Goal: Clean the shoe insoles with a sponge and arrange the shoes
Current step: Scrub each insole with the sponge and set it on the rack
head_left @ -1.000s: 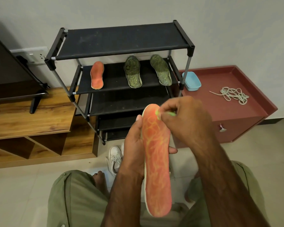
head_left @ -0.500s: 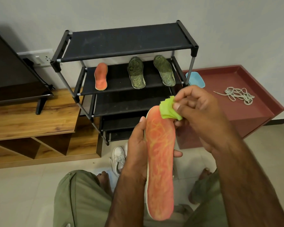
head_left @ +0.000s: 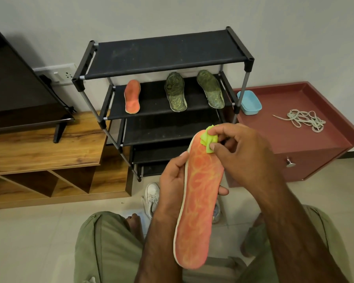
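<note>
One orange insole [head_left: 198,201], yellow-veined with a pale rim, is held lengthwise in mid-air before the rack [head_left: 168,56], toe away from the person. Its heel end hangs free above the lap. The left hand [head_left: 172,180] grips its middle; the right hand [head_left: 239,152] pinches a green sponge [head_left: 208,139] against the toe.

A dark television [head_left: 12,88] stands at the left on a wooden TV stand [head_left: 39,152] with open compartments beneath. On the far wall behind it a white wall socket [head_left: 59,75] holds a black plug [head_left: 44,78]. At the right sits a maroon cabinet [head_left: 294,139] with a raised rim and a metal knob [head_left: 290,162] on its front. On its top, a light-blue plastic tub [head_left: 249,103] sits in the far left corner, and a tangle of pale laces [head_left: 305,119] lies well apart to the right. The floor [head_left: 29,242] is pale tile.
</note>
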The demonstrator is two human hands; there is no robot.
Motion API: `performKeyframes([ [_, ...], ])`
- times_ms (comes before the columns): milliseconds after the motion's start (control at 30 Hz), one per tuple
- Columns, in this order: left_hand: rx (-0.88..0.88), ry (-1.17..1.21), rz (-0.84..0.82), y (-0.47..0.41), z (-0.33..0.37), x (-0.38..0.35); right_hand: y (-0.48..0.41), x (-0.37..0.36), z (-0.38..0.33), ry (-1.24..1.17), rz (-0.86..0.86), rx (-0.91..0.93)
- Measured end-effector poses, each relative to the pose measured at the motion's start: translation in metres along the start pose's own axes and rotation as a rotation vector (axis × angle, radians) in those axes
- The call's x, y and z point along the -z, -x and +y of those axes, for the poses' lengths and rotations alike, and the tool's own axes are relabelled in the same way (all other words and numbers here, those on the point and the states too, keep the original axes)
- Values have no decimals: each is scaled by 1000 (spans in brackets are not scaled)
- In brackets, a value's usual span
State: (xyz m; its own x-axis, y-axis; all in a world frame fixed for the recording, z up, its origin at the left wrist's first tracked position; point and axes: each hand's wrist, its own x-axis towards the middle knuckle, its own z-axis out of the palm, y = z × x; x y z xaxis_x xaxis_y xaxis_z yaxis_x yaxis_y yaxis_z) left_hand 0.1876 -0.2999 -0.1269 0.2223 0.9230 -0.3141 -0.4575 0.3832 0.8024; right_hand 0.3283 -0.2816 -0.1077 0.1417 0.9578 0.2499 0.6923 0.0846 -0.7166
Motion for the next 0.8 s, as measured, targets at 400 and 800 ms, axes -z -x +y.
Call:
performKeyframes([
  [400,146,158,-117,-8,-6,12,-1,-3,-1,-31,-58,2],
  [800,166,103,-185,-13,-13,13,-4,2,2,40,24,-81],
])
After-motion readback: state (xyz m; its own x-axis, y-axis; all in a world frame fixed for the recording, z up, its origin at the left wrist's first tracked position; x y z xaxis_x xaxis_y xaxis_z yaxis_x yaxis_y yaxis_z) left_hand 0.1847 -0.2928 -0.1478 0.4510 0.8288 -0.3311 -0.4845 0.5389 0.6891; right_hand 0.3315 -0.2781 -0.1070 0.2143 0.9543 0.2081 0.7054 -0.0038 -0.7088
